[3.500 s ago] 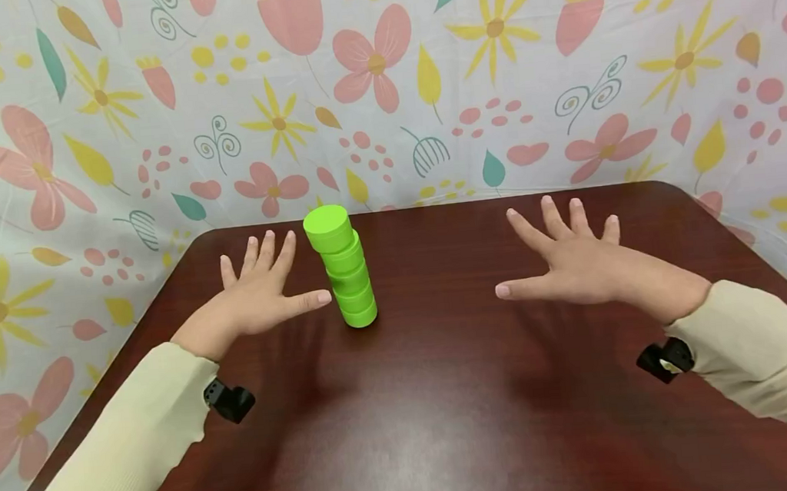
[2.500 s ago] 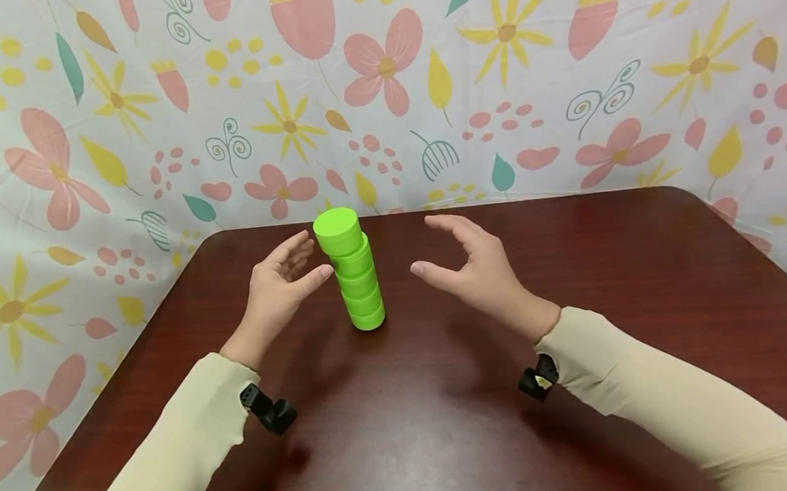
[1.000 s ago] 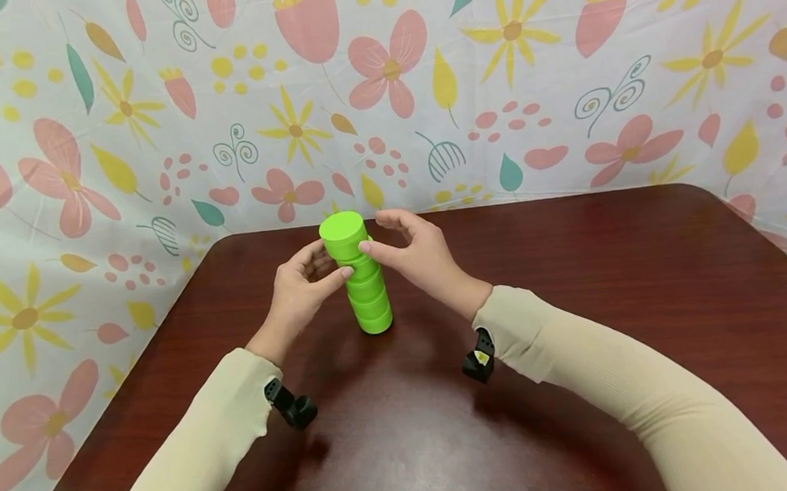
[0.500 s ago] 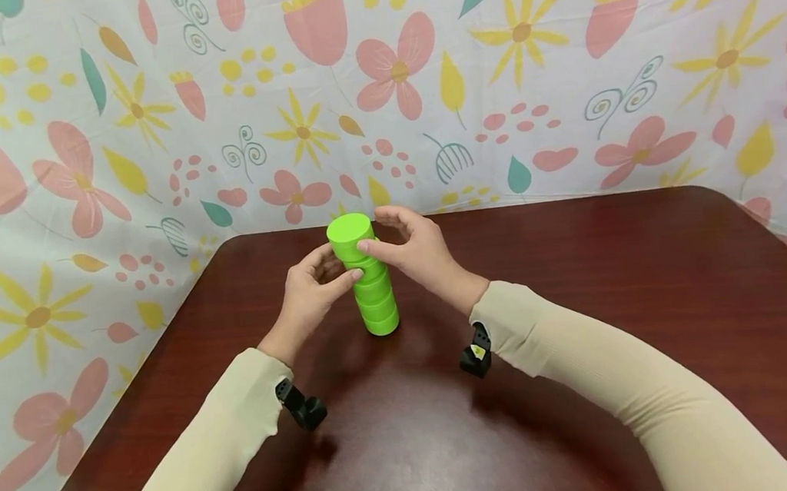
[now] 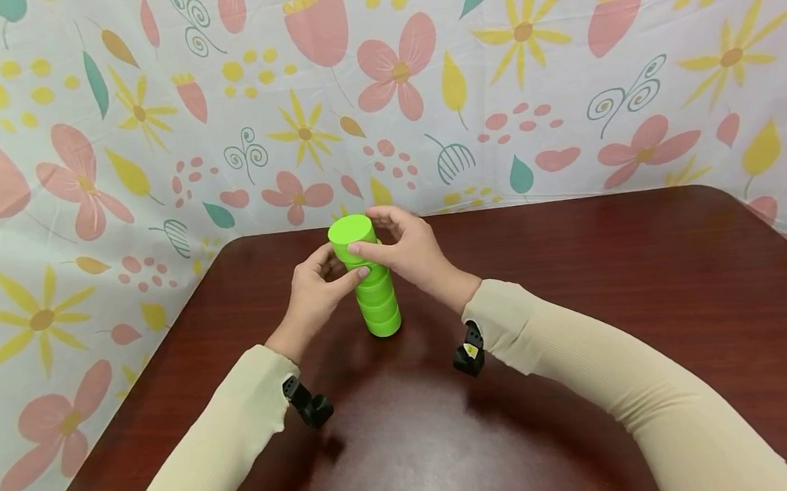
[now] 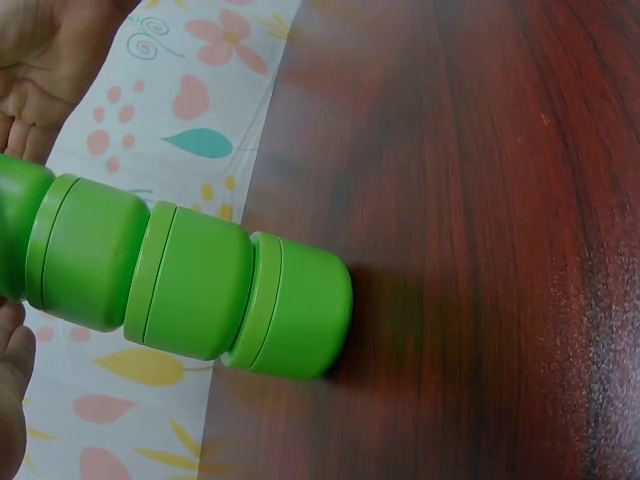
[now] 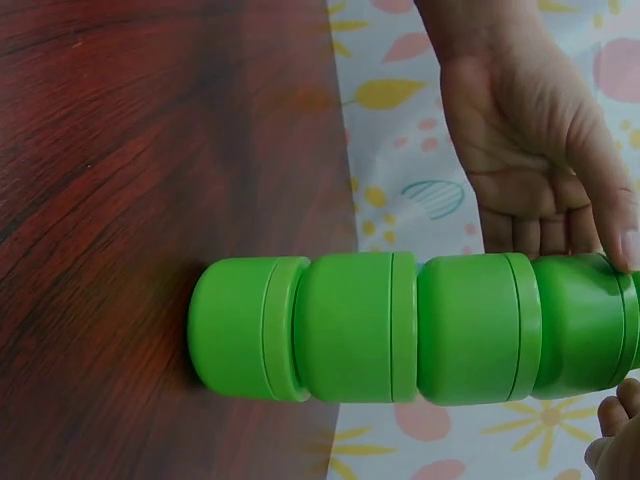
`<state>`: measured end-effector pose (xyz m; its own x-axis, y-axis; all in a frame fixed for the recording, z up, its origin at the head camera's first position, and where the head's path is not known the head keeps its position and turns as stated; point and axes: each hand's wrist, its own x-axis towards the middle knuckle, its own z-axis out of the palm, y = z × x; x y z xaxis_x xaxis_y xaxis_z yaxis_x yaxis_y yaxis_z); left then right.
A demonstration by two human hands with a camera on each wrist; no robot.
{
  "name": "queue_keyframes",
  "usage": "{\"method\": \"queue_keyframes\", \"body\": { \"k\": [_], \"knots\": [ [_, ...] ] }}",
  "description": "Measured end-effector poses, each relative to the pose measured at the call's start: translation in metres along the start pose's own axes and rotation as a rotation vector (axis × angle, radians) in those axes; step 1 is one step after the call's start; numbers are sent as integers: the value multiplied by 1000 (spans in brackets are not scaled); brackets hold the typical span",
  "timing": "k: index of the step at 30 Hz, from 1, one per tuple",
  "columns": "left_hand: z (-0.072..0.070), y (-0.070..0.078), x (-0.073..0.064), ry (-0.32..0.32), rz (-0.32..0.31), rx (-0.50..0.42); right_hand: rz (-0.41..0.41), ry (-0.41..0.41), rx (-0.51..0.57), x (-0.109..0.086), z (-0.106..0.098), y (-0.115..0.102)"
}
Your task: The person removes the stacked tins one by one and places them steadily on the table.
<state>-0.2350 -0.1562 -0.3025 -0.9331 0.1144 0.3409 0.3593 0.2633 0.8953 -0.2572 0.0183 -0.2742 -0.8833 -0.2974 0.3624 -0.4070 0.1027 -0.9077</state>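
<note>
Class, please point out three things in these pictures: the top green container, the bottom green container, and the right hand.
Top green container (image 5: 351,229), head view: its flat round top.
Bottom green container (image 7: 242,328), right wrist view: its curved side.
Right hand (image 5: 415,251), head view: the back of the hand.

Head view: high, facing forward-down. Wrist views: close, opposite sides, sharing green stack (image 7: 405,328).

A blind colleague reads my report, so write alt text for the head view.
A person's left-hand grip and right-hand grip hold the upper part of a stack of five green round pieces standing on a dark red-brown table. A flower-patterned cloth hangs behind.
</note>
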Motion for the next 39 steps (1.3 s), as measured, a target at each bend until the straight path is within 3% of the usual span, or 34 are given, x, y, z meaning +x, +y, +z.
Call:
{"method": "queue_keyframes", "body": {
  "k": [39],
  "knots": [
    [3, 1, 2, 7, -8, -52, -12, -2, 19, 2, 3, -1]
  ]
}}
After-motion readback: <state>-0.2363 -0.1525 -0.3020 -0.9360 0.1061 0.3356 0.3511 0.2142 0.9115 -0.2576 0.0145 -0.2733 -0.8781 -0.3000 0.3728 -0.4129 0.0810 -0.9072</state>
